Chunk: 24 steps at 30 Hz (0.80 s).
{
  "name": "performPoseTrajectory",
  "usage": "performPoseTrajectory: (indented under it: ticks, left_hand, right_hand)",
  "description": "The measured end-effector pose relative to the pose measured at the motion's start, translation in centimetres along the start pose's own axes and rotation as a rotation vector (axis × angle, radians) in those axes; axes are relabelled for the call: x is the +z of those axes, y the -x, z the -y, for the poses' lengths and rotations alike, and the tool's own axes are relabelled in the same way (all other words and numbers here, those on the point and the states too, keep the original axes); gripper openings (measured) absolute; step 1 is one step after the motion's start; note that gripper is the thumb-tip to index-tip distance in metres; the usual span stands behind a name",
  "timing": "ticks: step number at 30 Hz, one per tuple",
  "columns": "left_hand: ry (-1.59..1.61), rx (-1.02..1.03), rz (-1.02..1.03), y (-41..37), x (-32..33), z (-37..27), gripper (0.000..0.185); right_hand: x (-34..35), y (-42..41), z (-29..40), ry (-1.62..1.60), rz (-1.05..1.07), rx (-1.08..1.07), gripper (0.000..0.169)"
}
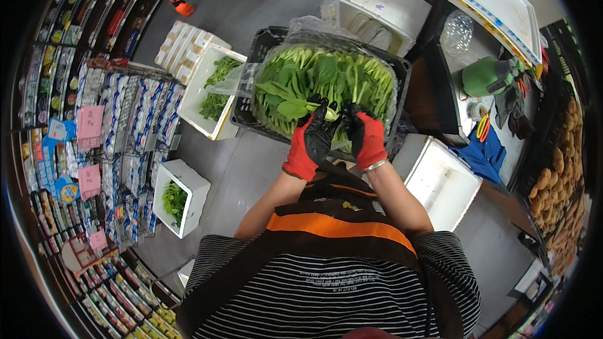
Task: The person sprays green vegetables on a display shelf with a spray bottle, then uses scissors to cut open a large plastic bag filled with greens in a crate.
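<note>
My left hand (314,139), in a red work glove with black-coated palm and fingers, grips a small leafy green with a pale stem base (331,114). Its leaf (292,108) points left. Close by on the right, my right hand (365,134) wears a matching glove, with its fingers bent near that stem base; whether anything is between them is hidden. Both hands are over the near side of a black plastic crate (404,73). Inside the crate, leafy greens (325,70) are piled thickly within a clear plastic liner (306,30).
White foam boxes with greens stand left (186,103) and lower left (200,188). Another foam box (438,179) lies right, and one holding packages (391,4) is beyond the crate. A table (452,56) carries a green sprayer bottle (485,76) and yellow-handled scissors (483,127). Shelves (108,14) line the left.
</note>
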<state>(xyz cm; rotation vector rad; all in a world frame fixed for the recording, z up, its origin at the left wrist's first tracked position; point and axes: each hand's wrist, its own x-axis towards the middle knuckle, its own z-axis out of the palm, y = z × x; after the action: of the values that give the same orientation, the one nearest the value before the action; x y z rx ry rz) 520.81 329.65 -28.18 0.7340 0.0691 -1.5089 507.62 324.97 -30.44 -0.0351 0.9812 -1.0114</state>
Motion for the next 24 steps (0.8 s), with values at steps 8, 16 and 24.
performPoseTrajectory:
  ticks: [8,16,24]
  left_hand:
    - [0.156,-0.005,0.078,3.4,-3.9,-6.6,0.017]
    - [0.034,-0.058,0.011,4.6,-11.7,-16.4,0.032]
    - [0.067,-0.017,0.092,1.5,-10.3,-26.4,0.042]
  right_hand:
    - [9.1,1.2,0.9,0.493,0.191,-0.2,0.024]
    - [34.2,-3.6,-12.7,1.357,0.948,-0.434,0.042]
    - [29.5,-8.1,-6.1,0.833,0.575,-0.184,0.029]
